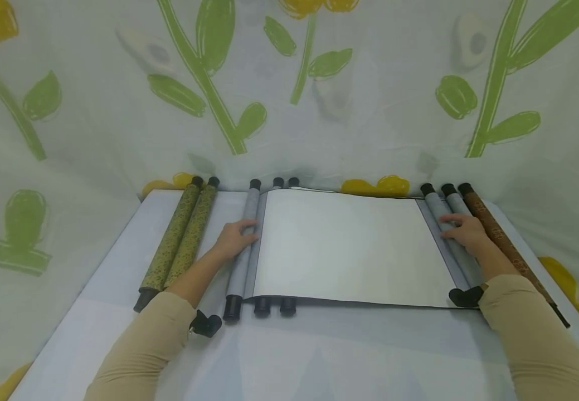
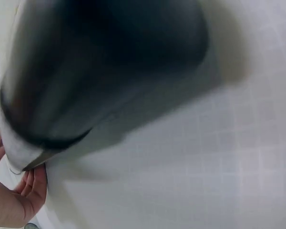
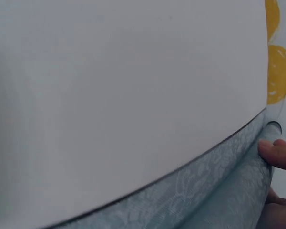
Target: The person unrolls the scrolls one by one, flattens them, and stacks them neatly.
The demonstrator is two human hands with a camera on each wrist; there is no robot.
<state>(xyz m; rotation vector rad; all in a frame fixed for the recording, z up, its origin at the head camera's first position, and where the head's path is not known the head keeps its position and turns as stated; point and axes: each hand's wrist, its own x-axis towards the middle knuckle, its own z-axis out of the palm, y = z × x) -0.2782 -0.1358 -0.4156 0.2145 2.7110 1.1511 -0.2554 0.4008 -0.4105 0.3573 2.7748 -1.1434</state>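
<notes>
Your scroll (image 1: 349, 245) lies spread open, blank white face up, across the middle of the worktop (image 1: 319, 356). Your left hand (image 1: 234, 239) rests on the grey rolled end (image 1: 244, 250) at the scroll's left edge, its fingers (image 2: 28, 183) loosely curled over the roll; whether they wrap it fully you cannot tell from these views. Your right hand (image 1: 465, 231) sits on the grey rolls at the scroll's right edge (image 1: 449, 245), fingertips (image 3: 274, 152) pressing the patterned grey border, fingers fairly straight, not wrapped around it.

Step, as a judgement: you are mid-way between unrolling and rolling, sheet held flat at both ends. Direction can't be read from one moment.

Next move calls for even pressure from both hands, keeping the left roll parallel to the right edge so the sheet doesn't skew or crease.

Nearby: two green patterned scrolls (image 1: 179, 239) lie left of your left hand, apart from it. A brown scroll (image 1: 500, 234) lies just beside your right hand. Two more dark-capped rolls (image 1: 271, 305) poke out under the sheet's left part. Floral cloth (image 1: 289, 83) hangs behind.
</notes>
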